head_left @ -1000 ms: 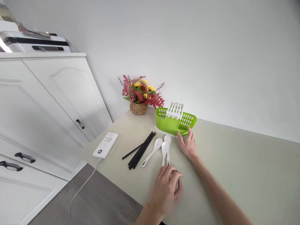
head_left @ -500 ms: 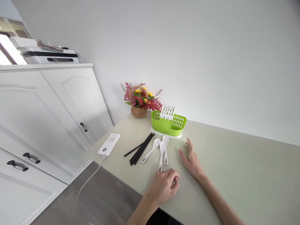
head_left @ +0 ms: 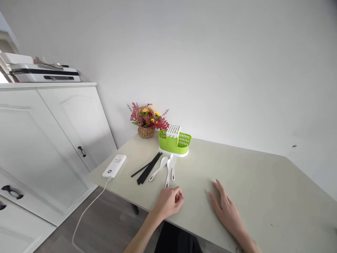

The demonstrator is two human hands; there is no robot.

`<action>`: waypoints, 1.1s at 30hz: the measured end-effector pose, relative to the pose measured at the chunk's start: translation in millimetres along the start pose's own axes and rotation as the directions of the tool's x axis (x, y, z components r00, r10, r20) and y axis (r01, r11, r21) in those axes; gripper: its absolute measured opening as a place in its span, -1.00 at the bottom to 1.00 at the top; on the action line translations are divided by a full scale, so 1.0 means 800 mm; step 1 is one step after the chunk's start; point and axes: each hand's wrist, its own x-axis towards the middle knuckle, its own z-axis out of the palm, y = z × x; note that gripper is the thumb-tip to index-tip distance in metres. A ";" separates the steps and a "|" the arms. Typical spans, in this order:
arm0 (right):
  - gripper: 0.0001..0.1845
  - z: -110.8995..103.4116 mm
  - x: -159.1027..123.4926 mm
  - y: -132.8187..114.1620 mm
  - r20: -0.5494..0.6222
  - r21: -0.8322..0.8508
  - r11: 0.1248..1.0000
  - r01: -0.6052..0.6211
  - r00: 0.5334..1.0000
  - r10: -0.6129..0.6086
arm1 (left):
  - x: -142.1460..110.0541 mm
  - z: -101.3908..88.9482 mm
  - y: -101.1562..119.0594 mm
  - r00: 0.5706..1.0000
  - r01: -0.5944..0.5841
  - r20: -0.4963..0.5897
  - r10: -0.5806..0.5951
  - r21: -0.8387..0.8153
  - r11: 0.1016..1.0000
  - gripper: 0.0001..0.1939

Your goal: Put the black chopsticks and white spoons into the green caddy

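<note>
My left hand (head_left: 170, 202) rests near the table's front edge, its fingers curled closed with nothing visible in them. Just beyond its knuckles lies a white spoon (head_left: 169, 170), one of three. A second white spoon (head_left: 159, 167) is to its left and a third spoon (head_left: 173, 173) to its right. Black chopsticks (head_left: 149, 170) lie in a loose bundle left of the spoons. Behind these stands a green utensil holder (head_left: 168, 143) with a white slotted top and white base. My right hand (head_left: 225, 209) is over the table to the right, fingers extended, holding nothing.
A white power bank (head_left: 114, 166) with a cable (head_left: 89, 206) hanging over the edge lies at the table's left. Behind it, a wicker basket of flowers (head_left: 146, 132) stands near the wall. White cabinets (head_left: 79, 116) flank the table on the left.
My right hand has drawn back from the green holder, toward me and to the right. My left hand has curled further closed beside the spoons. The view has shifted, showing more table on the right.
</note>
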 end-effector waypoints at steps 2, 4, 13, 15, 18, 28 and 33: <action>-0.20 -0.005 -0.014 0.002 -0.028 -0.010 1.000 -0.028 0.999 0.028 | 0.000 -0.002 0.000 1.000 0.009 -0.002 -0.009 -0.061 0.998 -0.91; -0.18 -0.009 -0.025 -0.001 -0.056 -0.001 0.999 -0.051 0.997 0.051 | 0.001 -0.003 0.000 1.000 0.024 -0.008 -0.025 -0.132 0.991 -0.91; -0.23 -0.013 -0.034 -0.011 -0.086 0.011 0.997 -0.074 0.994 0.074 | 0.006 -0.006 -0.001 0.989 0.123 -0.034 -0.141 -0.321 0.939 -0.88; -0.25 -0.012 -0.034 -0.009 -0.082 -0.007 0.997 -0.077 0.994 0.076 | 0.005 -0.006 0.000 0.989 0.128 -0.034 -0.146 -0.324 0.937 -0.88; -0.25 -0.012 -0.035 -0.007 -0.070 -0.014 0.996 -0.087 0.994 0.086 | 0.004 -0.006 0.000 0.988 0.133 -0.034 -0.153 -0.327 0.935 -0.88; -0.27 -0.011 -0.033 -0.003 -0.072 -0.013 0.994 -0.105 0.992 0.104 | 0.006 -0.007 0.002 0.987 0.135 -0.034 -0.157 -0.356 0.925 -0.85; -0.27 -0.011 -0.034 -0.002 -0.070 -0.027 0.994 -0.102 0.992 0.100 | 0.006 -0.005 -0.002 0.988 0.133 -0.031 -0.154 -0.357 0.925 -0.84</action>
